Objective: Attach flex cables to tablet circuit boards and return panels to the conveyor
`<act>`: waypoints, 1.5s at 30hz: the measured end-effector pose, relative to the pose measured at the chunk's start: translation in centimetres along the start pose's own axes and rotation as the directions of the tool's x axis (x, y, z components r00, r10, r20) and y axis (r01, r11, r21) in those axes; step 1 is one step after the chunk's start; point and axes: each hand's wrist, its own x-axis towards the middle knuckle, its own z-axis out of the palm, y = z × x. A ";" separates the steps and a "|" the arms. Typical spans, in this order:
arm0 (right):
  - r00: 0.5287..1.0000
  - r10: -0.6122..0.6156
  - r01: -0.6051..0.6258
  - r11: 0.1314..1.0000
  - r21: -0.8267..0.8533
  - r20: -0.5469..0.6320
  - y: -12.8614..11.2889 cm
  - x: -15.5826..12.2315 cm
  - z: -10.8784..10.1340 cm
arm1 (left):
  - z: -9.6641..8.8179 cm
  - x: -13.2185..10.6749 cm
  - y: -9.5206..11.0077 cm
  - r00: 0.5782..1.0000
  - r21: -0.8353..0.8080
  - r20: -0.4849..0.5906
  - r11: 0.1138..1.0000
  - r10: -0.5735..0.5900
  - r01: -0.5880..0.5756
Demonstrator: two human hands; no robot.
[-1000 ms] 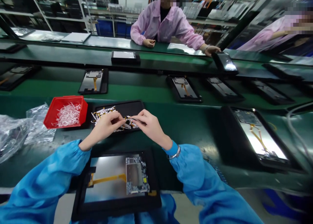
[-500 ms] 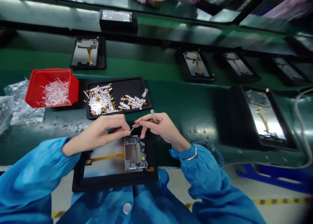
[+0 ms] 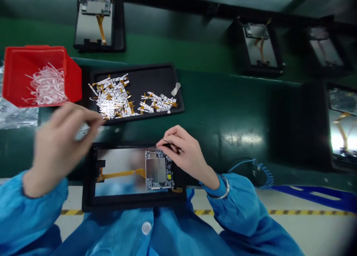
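Observation:
My right hand (image 3: 185, 146) is closed on thin metal tweezers (image 3: 168, 141), whose tips point left over the top edge of a circuit board (image 3: 156, 170). That board lies on the right part of an open tablet-like panel (image 3: 119, 191) in a black frame, with an orange flex cable (image 3: 119, 175) running left from it. My left hand (image 3: 63, 144) hovers left of the panel, smeared by motion. Its thumb and forefinger are close together near the black tray (image 3: 152, 77); whether anything is between them I cannot make out. White-and-orange flex strips (image 3: 113, 99) lie in the tray.
A red bin (image 3: 74, 79) of thin white strips (image 3: 48, 85) stands at the left beside clear plastic bags (image 3: 19, 116). Similar panels (image 3: 93, 27) sit on the green line behind, and another panel (image 3: 344, 125) is at far right. A coiled blue cord (image 3: 263, 172) hangs by my right sleeve.
My left hand has moved away from the board, leftward toward the red bin. The thin white strip at its fingertips no longer shows. My right hand stays near the board; the view has tilted down.

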 end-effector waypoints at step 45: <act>0.993 -0.032 0.053 0.983 -0.177 0.115 0.2 -0.3 -0.8 | 5.9 -2.7 2.3 0.932 -0.266 0.288 0.953 0.221 -0.144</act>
